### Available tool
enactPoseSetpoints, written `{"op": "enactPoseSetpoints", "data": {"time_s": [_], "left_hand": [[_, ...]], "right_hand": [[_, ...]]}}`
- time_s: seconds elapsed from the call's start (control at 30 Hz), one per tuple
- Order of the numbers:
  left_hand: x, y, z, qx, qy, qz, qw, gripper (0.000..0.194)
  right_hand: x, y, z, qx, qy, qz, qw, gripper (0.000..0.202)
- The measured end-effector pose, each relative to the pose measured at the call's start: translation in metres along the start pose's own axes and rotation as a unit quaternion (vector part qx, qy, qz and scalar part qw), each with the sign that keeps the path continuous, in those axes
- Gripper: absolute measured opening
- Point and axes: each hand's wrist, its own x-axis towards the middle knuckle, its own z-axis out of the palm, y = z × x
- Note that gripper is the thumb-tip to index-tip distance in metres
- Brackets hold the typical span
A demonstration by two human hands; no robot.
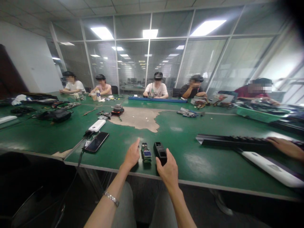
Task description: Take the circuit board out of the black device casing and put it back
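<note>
A green circuit board [146, 154] with a small screen lies on the table in front of me, between my two hands. Just left of it, my left hand [132, 155] has its fingers stretched forward and holds nothing. To the board's right is a black plastic casing [160, 150] with cut-outs in its top. My right hand [169, 168] grips the casing's near end, thumb on its left side and fingers on its right. The hand hides that end of the casing.
A phone [97, 142] and a white power bank [97, 125] with cables lie to the left. On the right, another person's hand [288, 148] touches a long black part [228, 140] beside a white device [273, 167]. Several people sit across the green table [180, 152].
</note>
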Motion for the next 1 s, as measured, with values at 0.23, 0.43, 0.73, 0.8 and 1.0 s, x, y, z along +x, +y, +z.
{"op": "enactPoseSetpoints", "data": {"time_s": [0.23,0.43,0.73,0.8,1.0], "left_hand": [[0.001,0.003,-0.003,-0.003,0.002,-0.003,1.0,0.054],[0.001,0.002,-0.001,0.002,0.004,0.001,1.0,0.054],[0.002,0.004,-0.003,0.003,0.017,0.003,1.0,0.051],[0.002,0.004,-0.003,0.0,0.017,0.004,1.0,0.051],[0.001,0.002,-0.001,-0.008,0.018,0.01,1.0,0.054]], "right_hand": [[-0.001,-0.003,-0.002,0.005,0.003,0.002,1.0,0.078],[-0.002,0.0,-0.001,0.0,-0.009,-0.012,1.0,0.072],[-0.003,0.003,0.002,-0.001,-0.013,-0.013,1.0,0.06],[-0.001,0.0,-0.002,0.014,-0.013,0.008,1.0,0.06],[0.01,-0.029,-0.021,0.084,0.007,0.063,0.994,0.061]]}}
